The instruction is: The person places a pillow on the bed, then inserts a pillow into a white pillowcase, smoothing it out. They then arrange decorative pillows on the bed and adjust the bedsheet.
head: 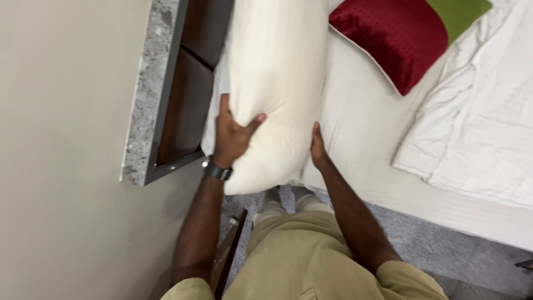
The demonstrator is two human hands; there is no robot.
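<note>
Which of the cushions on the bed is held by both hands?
The long cream pillow, gripped by the left hand and right hand. The red cushion and green one lie untouched.

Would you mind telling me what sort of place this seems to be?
Most likely a bedroom, perhaps a hotel room: a bed with white linen, a cream pillow held between both hands, a red cushion, and a stone-topped bedside unit.
</note>
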